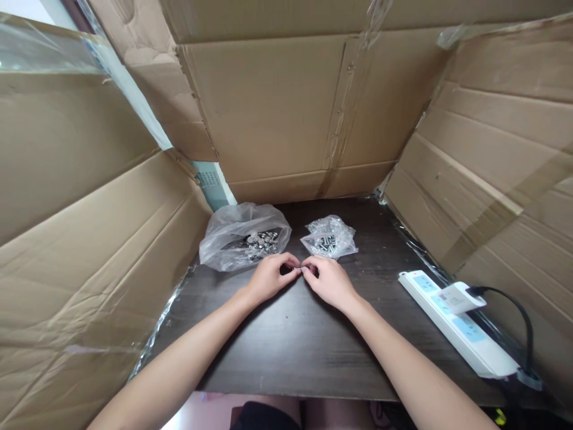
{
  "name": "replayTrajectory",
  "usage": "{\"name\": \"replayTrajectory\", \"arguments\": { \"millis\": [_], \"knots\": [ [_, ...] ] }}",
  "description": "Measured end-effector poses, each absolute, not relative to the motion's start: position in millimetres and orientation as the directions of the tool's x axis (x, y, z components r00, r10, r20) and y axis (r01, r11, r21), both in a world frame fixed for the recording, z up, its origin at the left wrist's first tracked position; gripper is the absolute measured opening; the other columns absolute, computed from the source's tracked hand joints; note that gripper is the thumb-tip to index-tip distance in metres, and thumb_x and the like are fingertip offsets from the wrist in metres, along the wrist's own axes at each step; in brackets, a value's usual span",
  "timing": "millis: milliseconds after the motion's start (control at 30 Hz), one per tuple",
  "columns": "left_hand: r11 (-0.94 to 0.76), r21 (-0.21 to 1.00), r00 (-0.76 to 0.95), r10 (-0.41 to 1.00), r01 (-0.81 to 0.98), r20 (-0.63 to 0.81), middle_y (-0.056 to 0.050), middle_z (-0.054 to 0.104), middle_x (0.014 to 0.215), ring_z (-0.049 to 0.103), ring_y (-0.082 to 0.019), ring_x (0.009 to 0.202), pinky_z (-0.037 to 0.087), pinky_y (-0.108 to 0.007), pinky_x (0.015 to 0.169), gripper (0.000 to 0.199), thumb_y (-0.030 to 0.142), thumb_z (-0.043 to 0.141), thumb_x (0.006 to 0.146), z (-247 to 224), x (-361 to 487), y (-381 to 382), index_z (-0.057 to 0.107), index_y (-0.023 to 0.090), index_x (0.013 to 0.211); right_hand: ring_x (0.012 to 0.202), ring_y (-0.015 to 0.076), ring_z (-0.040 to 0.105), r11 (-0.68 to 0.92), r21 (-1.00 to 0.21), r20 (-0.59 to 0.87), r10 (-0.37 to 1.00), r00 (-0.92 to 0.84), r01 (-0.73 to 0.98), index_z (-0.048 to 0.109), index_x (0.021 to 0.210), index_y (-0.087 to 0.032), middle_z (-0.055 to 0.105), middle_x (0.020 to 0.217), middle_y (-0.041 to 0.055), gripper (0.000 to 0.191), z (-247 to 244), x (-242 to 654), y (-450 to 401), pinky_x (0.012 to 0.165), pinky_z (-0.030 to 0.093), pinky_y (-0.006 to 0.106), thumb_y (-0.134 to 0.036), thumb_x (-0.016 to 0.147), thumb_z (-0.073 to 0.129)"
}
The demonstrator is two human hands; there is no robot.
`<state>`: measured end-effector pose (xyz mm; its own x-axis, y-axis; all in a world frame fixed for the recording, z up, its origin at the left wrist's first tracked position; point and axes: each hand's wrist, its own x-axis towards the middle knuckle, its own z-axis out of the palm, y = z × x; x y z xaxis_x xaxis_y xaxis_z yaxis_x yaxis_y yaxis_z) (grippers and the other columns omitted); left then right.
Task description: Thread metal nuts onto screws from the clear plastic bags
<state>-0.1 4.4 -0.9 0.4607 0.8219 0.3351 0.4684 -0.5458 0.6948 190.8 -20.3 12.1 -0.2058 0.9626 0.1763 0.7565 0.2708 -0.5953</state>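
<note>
My left hand [269, 277] and my right hand [330, 280] meet over the middle of the dark table, thumb and forefinger pinched on each. A small shiny metal piece [298, 269] shows between the fingertips of both hands; it is too small and covered to tell its exact kind. Just beyond my left hand lies an opened clear plastic bag [224, 236] holding many round-headed metal parts [263, 242]. Past my right hand sits a smaller clear bag [331, 224] with silvery screws [327, 245] in it.
On the right, a white power strip [461, 328] lies along the table's edge, with a white plug adapter [461, 297] and a black cable [521, 307]. Cardboard walls [268, 107] stand at the back and both sides of the dark table [286, 352].
</note>
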Motion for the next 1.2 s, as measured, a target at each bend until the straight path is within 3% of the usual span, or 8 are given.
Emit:
{"name": "replayTrajectory", "arguments": {
  "millis": [133, 267, 433, 700, 1000, 1200],
  "knots": [
    [-0.613, 0.570, 0.495, 0.786, 0.548, 0.370, -0.002, 0.077, 0.095, 0.068, -0.020, 0.087, 0.050, -0.031, 0.081, 0.012, 0.023, 0.070, 0.088, -1.0, -3.8, 5.6, 0.072, 0.022, 0.100, 0.079, 0.0183, 0.064, 0.277, -0.587, 0.190, 0.960, -0.203, 0.761, 0.076, 0.099, -0.022, 0.072, 0.087, 0.0032, 0.020, 11.1, 190.4, -20.4, 0.071, 0.042, 0.029, -0.022, 0.091, 0.058],
    [-0.646, 0.532, 0.534, 0.759, 0.547, 0.373, -0.003, 0.077, 0.098, 0.067, -0.021, 0.089, 0.050, -0.033, 0.084, 0.012, 0.024, 0.069, 0.088, 0.7, -7.0, 5.5, 0.073, 0.021, 0.100, 0.079, 0.0186, 0.065, 0.289, -0.605, 0.210, 0.957, -0.201, 0.742, 0.077, 0.099, -0.022, 0.074, 0.089, 0.0040, 0.021, 9.8, 190.4, -19.9, 0.072, 0.044, 0.029, -0.022, 0.091, 0.058],
    [-0.654, 0.542, 0.551, 0.749, 0.528, 0.367, -0.005, 0.076, 0.100, 0.068, -0.023, 0.093, 0.050, -0.035, 0.086, 0.015, 0.028, 0.069, 0.089, 0.6, -8.7, 5.8, 0.071, 0.021, 0.102, 0.076, 0.0193, 0.065, 0.317, -0.620, 0.239, 0.947, -0.213, 0.718, 0.077, 0.098, -0.021, 0.075, 0.088, 0.0047, 0.023, 11.6, 189.9, -21.6, 0.072, 0.045, 0.030, -0.022, 0.090, 0.056],
    [-0.657, 0.570, 0.500, 0.751, 0.494, 0.432, -0.008, 0.073, 0.102, 0.068, -0.023, 0.095, 0.052, -0.034, 0.088, 0.021, 0.031, 0.065, 0.091, 7.9, -8.0, 1.5, 0.067, 0.019, 0.108, 0.062, 0.0163, 0.059, 0.345, -0.681, 0.319, 0.934, -0.163, 0.646, 0.074, 0.094, -0.021, 0.066, 0.067, 0.0006, 0.020, 11.1, 190.6, -23.2, 0.062, 0.042, 0.027, -0.028, 0.090, 0.056],
    [-0.686, 0.559, 0.497, 0.725, 0.465, 0.477, -0.007, 0.072, 0.095, 0.067, -0.020, 0.089, 0.051, -0.032, 0.084, 0.015, 0.027, 0.058, 0.097, 9.4, -9.0, 1.0, 0.067, 0.017, 0.101, 0.061, 0.0154, 0.057, 0.382, -0.691, 0.353, 0.919, -0.174, 0.614, 0.073, 0.091, -0.020, 0.063, 0.066, -0.0001, 0.018, 9.9, 191.1, -23.6, 0.062, 0.041, 0.027, -0.027, 0.090, 0.056],
    [-0.600, 0.686, 0.382, 0.797, 0.412, 0.468, -0.004, 0.071, 0.091, 0.065, -0.020, 0.087, 0.051, -0.034, 0.088, 0.013, 0.025, 0.060, 0.096, 17.3, -7.7, -1.8, 0.070, 0.018, 0.094, 0.059, 0.0147, 0.055, 0.410, -0.702, 0.402, 0.903, -0.151, 0.582, 0.073, 0.090, -0.017, 0.062, 0.066, 0.0009, 0.018, 19.5, 188.9, -27.1, 0.061, 0.043, 0.029, -0.025, 0.091, 0.057]
  ]
}}
